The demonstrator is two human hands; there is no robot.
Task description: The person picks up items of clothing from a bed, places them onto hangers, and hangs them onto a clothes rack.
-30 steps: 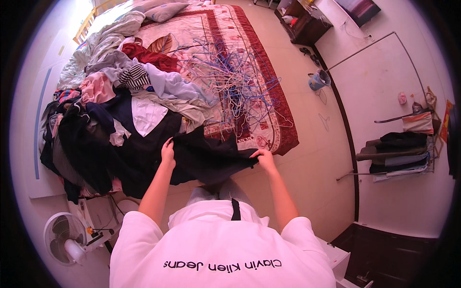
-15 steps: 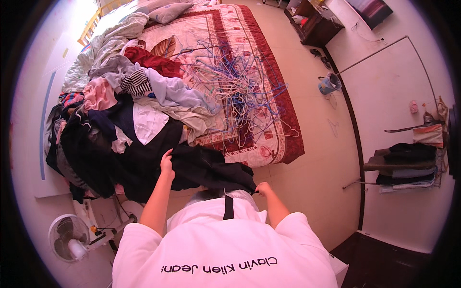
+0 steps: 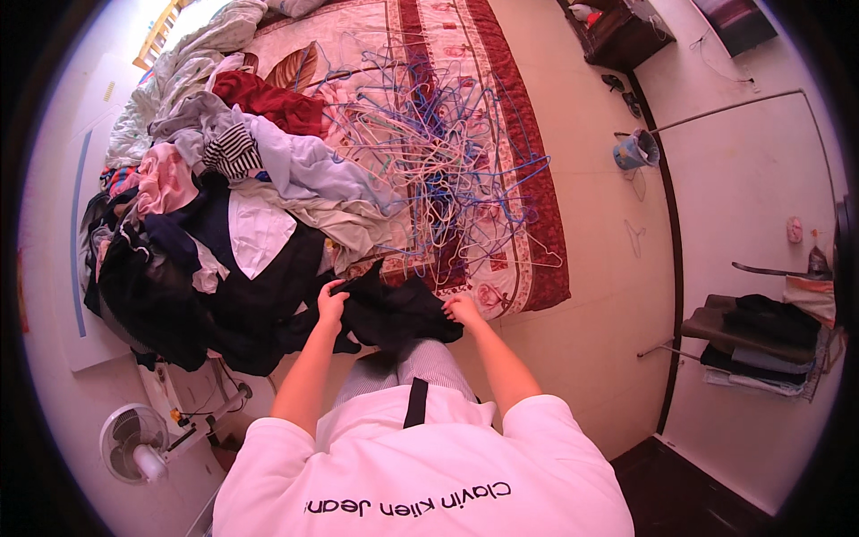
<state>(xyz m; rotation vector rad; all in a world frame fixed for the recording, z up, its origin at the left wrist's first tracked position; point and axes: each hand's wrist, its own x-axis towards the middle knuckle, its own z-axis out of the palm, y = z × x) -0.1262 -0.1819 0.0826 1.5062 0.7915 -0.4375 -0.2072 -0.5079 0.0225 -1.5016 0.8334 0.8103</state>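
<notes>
Bedspread [image 3: 528, 215], patterned in red and cream, is filling the upper middle of my head view, lying flat on the pale floor [image 3: 599, 268]. Across its left side I am seeing a heap of clothes [image 3: 233, 224]: dark garments at the near end, then white, pink, striped, pale blue and red pieces trailing away from me. Just to the right of that heap, a tangle of wire hangers [image 3: 438, 152], mostly blue and white, is sitting on the bedspread, touching the clothes along its left edge.

At the right rim, well apart from all this, a rack of folded clothes [image 3: 761, 340] is standing against the wall, and a small blue bucket [image 3: 633, 150] is resting on the floor beyond the bedspread. A white fan [image 3: 132, 443] is showing at the lower left.

I am watching the dark garment [image 3: 394, 313] lying bunched at the near edge of the bedspread, right in front of the person's knees and touching the dark end of the heap. The left hand [image 3: 332, 305] is gripping its left edge, fingers curled shut on the cloth. The right hand [image 3: 463, 310] is pressing on its right edge, fingers bent into the fabric and apparently pinching it, though I am not seeing the fingertips clearly.
</notes>
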